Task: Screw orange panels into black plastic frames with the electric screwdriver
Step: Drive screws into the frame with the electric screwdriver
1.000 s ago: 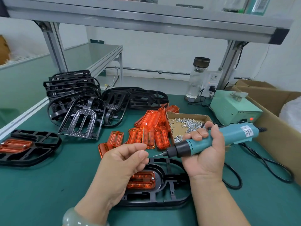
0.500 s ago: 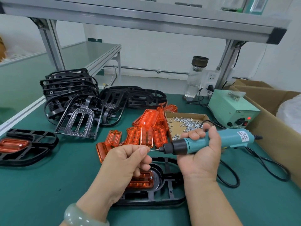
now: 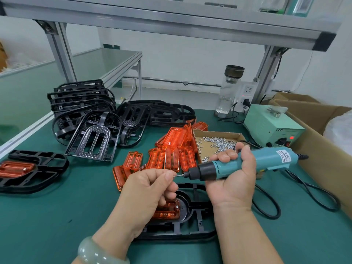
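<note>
The right hand (image 3: 232, 180) grips the electric screwdriver (image 3: 238, 166) at centre right — long axis near horizontal, bit pointing left — where fingers (image 3: 167, 175) of the left hand (image 3: 148, 189) pinch a screw (image 3: 174, 176) above the black frame (image 3: 192, 221).

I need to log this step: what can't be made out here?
Head view:
- Screw at the bit: too small, covered by fingertips of the left hand.
- Panel in the frame: mostly under the left hand.
- Frame's near-left corner: behind the left wrist.
- Shelf contents: cut off by the top edge.
</note>
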A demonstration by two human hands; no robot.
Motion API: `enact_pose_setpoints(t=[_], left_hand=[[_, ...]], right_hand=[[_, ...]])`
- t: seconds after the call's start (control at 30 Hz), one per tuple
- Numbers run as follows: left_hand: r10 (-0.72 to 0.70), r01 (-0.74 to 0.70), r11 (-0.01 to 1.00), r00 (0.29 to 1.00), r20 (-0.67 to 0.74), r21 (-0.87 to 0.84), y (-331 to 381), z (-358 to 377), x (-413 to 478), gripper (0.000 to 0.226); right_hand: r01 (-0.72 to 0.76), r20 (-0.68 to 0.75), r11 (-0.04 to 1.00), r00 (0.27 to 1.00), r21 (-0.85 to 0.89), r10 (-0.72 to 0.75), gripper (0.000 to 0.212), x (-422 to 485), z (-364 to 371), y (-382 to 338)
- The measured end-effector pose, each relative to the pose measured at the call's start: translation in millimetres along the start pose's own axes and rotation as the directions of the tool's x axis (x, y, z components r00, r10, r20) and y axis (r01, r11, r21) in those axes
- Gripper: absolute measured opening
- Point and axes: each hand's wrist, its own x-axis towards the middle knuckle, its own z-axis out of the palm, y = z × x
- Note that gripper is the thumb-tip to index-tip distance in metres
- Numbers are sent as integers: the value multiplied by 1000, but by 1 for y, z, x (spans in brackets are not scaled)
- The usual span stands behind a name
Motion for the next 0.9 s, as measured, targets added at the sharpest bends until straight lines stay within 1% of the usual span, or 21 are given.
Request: enact_pose_setpoints(t=[0.3,0.47,0.6,0.7,0.83,0.9], left_hand=[[40,-35,997,997,-60,69,2,4,-3,25],[64,-59,995,997,-53,79,3,7,-4,25],[143,-126,979,984,-102,158,3,8,-5,30],[185,-160,965,977,-108,208,5,8,-7,32],[178,-159,968,980,-86,192,7,6,-6,32],[173,-160,974,982,-74,158,7,6,-6,26]], right_hand=[[34,31,999,999,-36,-32,5,-3,2,1],[43,46,999,998,-29,-42,4,-5,4,0],[40,48,999,998,-24,-39,4,-6,5,1],[35,50,999,998,-24,-34,7,-7,5,1],[28,49,999,998,-20,-27,7,-7,5,1],[29,51,999,998,-15,-28,4,-6,4,-1]])
